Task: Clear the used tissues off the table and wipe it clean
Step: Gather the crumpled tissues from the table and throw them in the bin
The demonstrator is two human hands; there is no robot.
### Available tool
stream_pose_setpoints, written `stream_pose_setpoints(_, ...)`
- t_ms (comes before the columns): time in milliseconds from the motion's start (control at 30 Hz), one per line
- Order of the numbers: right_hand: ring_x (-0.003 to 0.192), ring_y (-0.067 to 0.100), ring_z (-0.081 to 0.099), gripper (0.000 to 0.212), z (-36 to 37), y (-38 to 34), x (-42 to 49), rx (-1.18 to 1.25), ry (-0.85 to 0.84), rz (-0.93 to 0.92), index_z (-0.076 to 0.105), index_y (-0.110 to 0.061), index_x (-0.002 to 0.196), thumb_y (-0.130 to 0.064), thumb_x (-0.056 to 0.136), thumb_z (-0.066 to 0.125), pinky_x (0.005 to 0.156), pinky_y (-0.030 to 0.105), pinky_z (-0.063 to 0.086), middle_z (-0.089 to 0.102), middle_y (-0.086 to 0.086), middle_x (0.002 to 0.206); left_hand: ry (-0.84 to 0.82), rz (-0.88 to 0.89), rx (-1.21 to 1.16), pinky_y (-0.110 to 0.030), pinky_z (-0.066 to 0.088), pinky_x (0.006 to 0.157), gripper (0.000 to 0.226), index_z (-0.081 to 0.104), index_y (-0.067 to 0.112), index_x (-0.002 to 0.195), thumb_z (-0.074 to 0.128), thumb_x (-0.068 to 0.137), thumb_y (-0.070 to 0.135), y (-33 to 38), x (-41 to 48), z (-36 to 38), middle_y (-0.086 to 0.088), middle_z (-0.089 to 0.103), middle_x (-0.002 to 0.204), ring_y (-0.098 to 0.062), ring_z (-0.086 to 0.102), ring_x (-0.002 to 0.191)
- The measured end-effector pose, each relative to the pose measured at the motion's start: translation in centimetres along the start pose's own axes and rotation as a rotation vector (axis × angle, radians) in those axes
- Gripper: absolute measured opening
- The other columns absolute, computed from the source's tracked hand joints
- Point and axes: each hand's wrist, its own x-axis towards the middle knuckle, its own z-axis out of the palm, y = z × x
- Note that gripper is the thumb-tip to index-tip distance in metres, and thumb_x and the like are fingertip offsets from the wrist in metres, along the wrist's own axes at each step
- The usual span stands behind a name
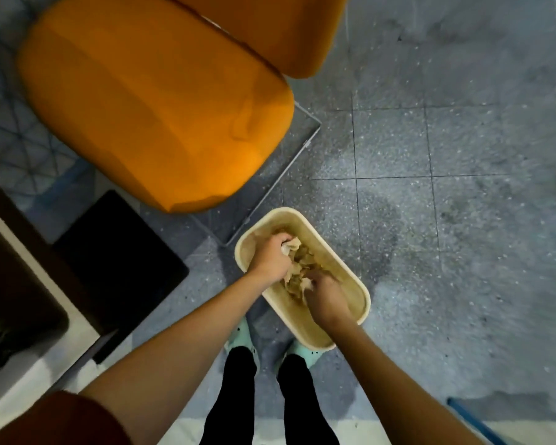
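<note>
1. Speckled grey tile floor (pixel 430 139) fills most of the view. An orange chair (pixel 154 107) sits upper left, and a dark furniture edge (pixel 20 277) is seen far left. It may be the table, but its top is not shown.
2. A beige oblong bin (pixel 347 293) stands on the floor just ahead of the feet. Its long axis runs diagonally, from far-left to near-right.
3. The used tissues (pixel 299 268) are inside the bin as one crumpled heap, strung along that same diagonal between the two hands. No clear pointing end can be made out.
4. The left hand (pixel 270 258) is at the far-left end of the heap. Its fingers are curled round a pale wad at the fingertips.
5. The right hand (pixel 326 298) is at the near-right end. Its fingers are curled down into the tissue and a scrap is pinched. How much is held cannot be told.
6. Key relation: the load lies directly under and between both grips, and both hands are inside the rim line. Neither hand is clearly nearer, as each covers one end.
7. Judgement: this is the dump step and the fingers have not yet been let go. Only a straight release is needed, with no sideways travel.
8. Judgement: the wipe has not been started, and no cloth is seen.
</note>
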Motion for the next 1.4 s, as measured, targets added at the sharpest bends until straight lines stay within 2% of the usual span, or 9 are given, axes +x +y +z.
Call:
stream_pose_setpoints(100,0.113,0.025,0.060,0.030,0.6,0.6,1.7,-0.071,-0.027,-0.026,0.063,-0.014,0.122,-0.018,0.096,0.049,0.098,0.032,0.043,0.065,0.008,0.123,-0.022,-0.017,0.055,-0.031,0.040,0.107,0.044,0.059,0.014,0.132,0.053,0.090,0.001,-0.3,1.1,1.3,-0.009,0.059,0.134,-0.026,0.051,0.126)
stream_pose_setpoints(300,0.117,0.028,0.057,0.039,0.9,1.7,4.2,-0.073,-0.060,0.022,0.059,-0.016,0.128,-0.033,0.094,0.053,0.103,0.036,0.044,0.062,0.009,0.127,-0.162,-0.085,0.147,-0.031,0.042,0.105,0.036,0.062,0.015,0.127,0.060,0.092,0.020,-0.8,3.0,2.2,-0.009,0.059,0.133,-0.028,0.052,0.126)
stream_pose_setpoints(433,0.126,0.031,0.050,0.052,1.0,1.8,3.5,-0.093,-0.117,0.021,0.046,-0.012,0.140,-0.030,0.093,0.057,0.109,0.037,0.038,0.053,0.012,0.138,-0.151,-0.023,0.181,-0.031,0.045,0.100,0.034,0.064,0.008,0.123,0.059,0.089,0.012,-0.7,2.1,2.1,-0.011,0.063,0.127,-0.028,0.056,0.120)
stream_pose_setpoints(533,0.121,0.029,0.055,0.044,0.6,1.6,2.5,-0.099,-0.116,0.008,0.049,-0.010,0.136,-0.023,0.095,0.057,0.101,0.032,0.040,0.058,0.012,0.134,-0.143,0.066,0.190,-0.037,0.048,0.101,0.032,0.068,0.008,0.116,0.057,0.086,0.006,-0.6,0.9,1.6,-0.011,0.067,0.120,-0.026,0.059,0.115)
stream_pose_setpoints(700,0.104,0.028,0.063,0.025,-1.7,-0.6,-0.7,0.013,-0.063,-0.002,0.064,-0.009,0.116,-0.018,0.093,0.059,0.084,0.027,0.043,0.069,0.010,0.114,-0.055,0.141,-0.037,-0.031,0.052,0.096,0.032,0.071,0.010,0.104,0.057,0.084,-0.010,0.9,-3.2,-1.1,-0.007,0.070,0.109,-0.020,0.066,0.104)
stream_pose_setpoints(867,0.095,0.018,0.065,0.017,-4.2,-2.7,-5.9,0.103,-0.005,-0.074,0.071,-0.013,0.105,-0.013,0.092,0.059,0.081,0.027,0.047,0.071,0.002,0.103,0.085,0.085,-0.355,-0.011,0.049,0.064,0.028,0.070,0.006,0.099,0.054,0.086,-0.014,2.8,-10.3,-3.6,-0.006,0.071,0.089,-0.007,0.066,0.074)
stream_pose_setpoints(1100,0.088,0.020,0.063,0.012,-5.7,-7.3,-14.8,0.116,-0.044,-0.314,0.068,-0.008,0.101,-0.012,0.093,0.060,0.083,0.035,0.051,0.068,0.007,0.099,0.313,0.131,-0.493,-0.011,0.048,0.066,0.020,0.071,0.010,0.095,0.057,0.092,-0.003,3.6,-21.5,-7.6,0.000,0.073,0.088,-0.002,0.067,0.073)
stream_pose_setpoints(1300,0.082,0.023,0.061,0.005,-3.4,-10.7,-20.8,0.024,-0.106,-0.432,0.067,-0.008,0.090,-0.012,0.089,0.064,0.077,0.041,0.050,0.064,0.010,0.090,0.408,0.130,-0.565,-0.034,0.057,0.074,0.023,0.069,0.025,0.093,0.058,0.094,0.005,0.7,-30.0,-10.1,0.001,0.073,0.086,-0.016,0.070,0.075)
stream_pose_setpoints(1400,0.077,0.015,0.057,0.004,-1.5,-13.0,-23.6,-0.028,-0.143,-0.525,0.067,-0.008,0.090,-0.011,0.089,0.064,0.070,0.018,0.045,0.063,0.007,0.089,0.474,0.099,-0.600,-0.042,0.058,0.081,0.027,0.069,0.030,0.091,0.060,0.092,0.005,-1.8,-33.9,-11.1,0.005,0.072,0.083,-0.014,0.069,0.078)
